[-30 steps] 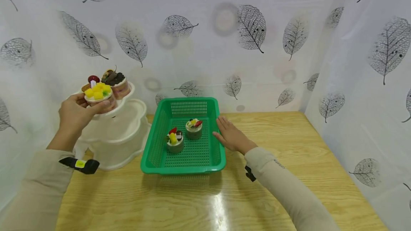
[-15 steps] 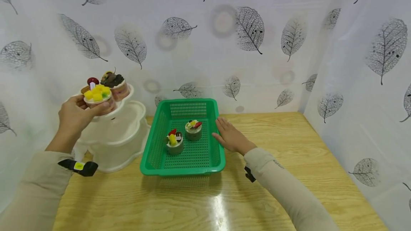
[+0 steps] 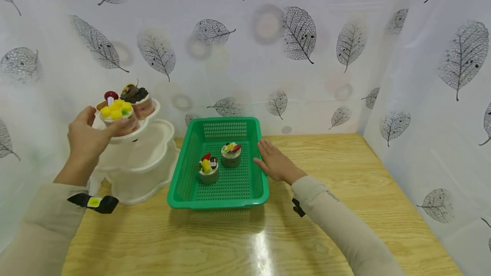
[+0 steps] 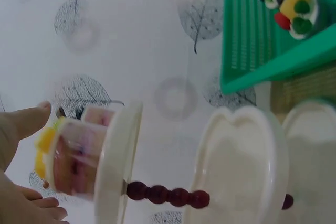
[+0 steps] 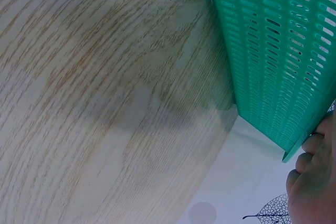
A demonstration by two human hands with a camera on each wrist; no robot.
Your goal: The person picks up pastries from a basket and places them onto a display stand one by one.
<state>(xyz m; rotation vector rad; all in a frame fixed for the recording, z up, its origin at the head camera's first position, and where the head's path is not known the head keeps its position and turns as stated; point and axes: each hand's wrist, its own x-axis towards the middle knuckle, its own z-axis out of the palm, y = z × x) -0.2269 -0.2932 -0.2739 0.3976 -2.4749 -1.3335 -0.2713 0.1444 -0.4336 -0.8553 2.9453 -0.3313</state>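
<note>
My left hand (image 3: 86, 135) is spread beside a dessert cup (image 3: 118, 115) topped with yellow fruit cubes and a cherry. In the left wrist view, thumb and fingers stand apart from that cup (image 4: 79, 158), which sits on the top tier of a white tiered stand (image 3: 134, 152). Behind it on the same tier is a chocolate-topped dessert cup (image 3: 142, 102). My right hand (image 3: 277, 164) lies with straight fingers along the right rim of the green basket (image 3: 218, 204). Inside the basket stand two fruit-topped dessert cups, one nearer (image 3: 209, 173) and one farther back (image 3: 231, 156).
The basket and stand rest side by side on a wooden table (image 3: 215, 242). A white leaf-print curtain (image 3: 245, 71) rises behind the table and along its sides. Dark red beads (image 4: 168, 195) form the post between the stand's tiers.
My left hand has let go of the yellow-fruit dessert cup, its fingers lifting off and drawing slightly left. The cup stays on the top tier, and the right hand keeps its place.
</note>
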